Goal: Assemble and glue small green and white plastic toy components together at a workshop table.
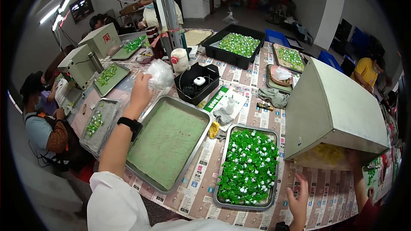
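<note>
A shallow rectangular silver metal tray lined with a green sheet (189,158) lies on the table covered with printed paper (201,182); this green-lined tray is the landmark.

The person's left hand (142,87), with a black band on its wrist, is just beyond the tray's far left corner. Its fingers lie close together at a crumpled clear plastic bag (160,75), also beyond the tray's far edge; whether they are clamped on the plastic, I cannot tell. The left forearm passes along the tray's left edge.

The person's right hand (298,196) is well to the right of the green-lined tray, with nothing in its grasp, thumb and fingers apart. Between that hand and the tray is a rectangular metal tray (244,207) filled with small leafy green pieces bearing white bits (248,167).

Beyond the green-lined tray, to the right of the bag, stands an open black box (201,96) with a small white device (199,81) in it. A deep black rectangular tub (222,55) holding green and white pieces stands farther beyond. Far to the tray's right is a large pale metal hood (329,102), another person's forearm (360,184) near its open underside.
</note>
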Available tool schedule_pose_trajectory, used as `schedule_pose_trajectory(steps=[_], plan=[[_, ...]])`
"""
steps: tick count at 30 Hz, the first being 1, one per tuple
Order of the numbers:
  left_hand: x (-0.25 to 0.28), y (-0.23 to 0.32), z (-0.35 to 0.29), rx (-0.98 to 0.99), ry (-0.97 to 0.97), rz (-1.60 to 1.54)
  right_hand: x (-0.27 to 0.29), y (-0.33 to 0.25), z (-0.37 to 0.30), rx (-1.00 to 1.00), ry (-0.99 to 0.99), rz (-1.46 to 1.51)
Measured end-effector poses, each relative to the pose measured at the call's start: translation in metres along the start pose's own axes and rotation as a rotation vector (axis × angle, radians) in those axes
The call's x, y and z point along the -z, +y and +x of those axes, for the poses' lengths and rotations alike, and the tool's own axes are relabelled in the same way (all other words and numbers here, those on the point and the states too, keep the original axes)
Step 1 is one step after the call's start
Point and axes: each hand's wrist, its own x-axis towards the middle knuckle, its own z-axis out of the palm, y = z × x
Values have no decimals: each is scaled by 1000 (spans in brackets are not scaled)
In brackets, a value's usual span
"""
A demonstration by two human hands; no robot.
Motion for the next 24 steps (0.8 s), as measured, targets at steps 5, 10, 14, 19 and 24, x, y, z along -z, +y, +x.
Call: schedule_pose_trajectory(steps=[5, 10, 14, 19, 24], plan=[[-62, -18, -15, -89, -252, -70, 1, -26, -3, 19, -24, -27], [-91, -51, -9, -218, -391, 64, 3, -23, -8, -45, -37, -19], [-103, -63, 6, -80, -335, 292, 0, -14, -13, -66, -48, -59], [-132, -83, 3, 110, -247, 45, 0, -24, -12, -88, -117, -43], [-118, -85, -4, 396, -545, -446, -3, -26, -10, -65, -128, -22]])
